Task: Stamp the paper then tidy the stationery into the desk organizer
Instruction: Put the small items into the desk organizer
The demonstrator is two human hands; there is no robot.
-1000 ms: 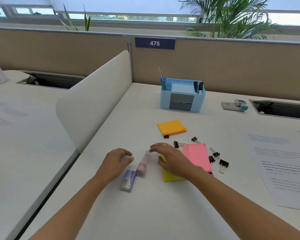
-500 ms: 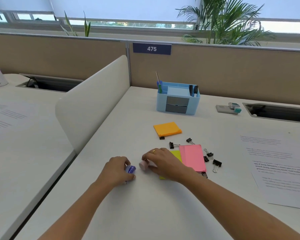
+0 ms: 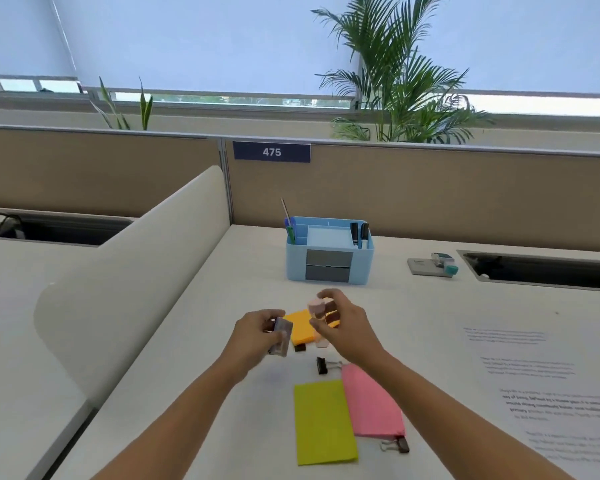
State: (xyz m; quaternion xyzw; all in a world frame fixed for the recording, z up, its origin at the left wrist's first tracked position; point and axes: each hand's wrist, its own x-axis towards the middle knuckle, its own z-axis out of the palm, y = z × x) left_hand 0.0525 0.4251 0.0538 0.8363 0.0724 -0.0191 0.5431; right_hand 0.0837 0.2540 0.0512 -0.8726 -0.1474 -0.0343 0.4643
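My left hand holds a small purple eraser-like block above the desk. In my right hand is a pink block, also lifted, held upright between the fingers. Both hover over the orange sticky pad. The light blue desk organizer stands behind them with pens at its left and markers at its right. A printed paper lies at the right. The stamp sits at the back right.
A yellow sticky pad and a pink sticky pad lie near me. Black binder clips are scattered between the pads, one below the pink pad. A white curved divider bounds the desk on the left.
Both hands have lifted off the desk and moved away from me toward the organizer, each carrying its block. The camera has tilted up.
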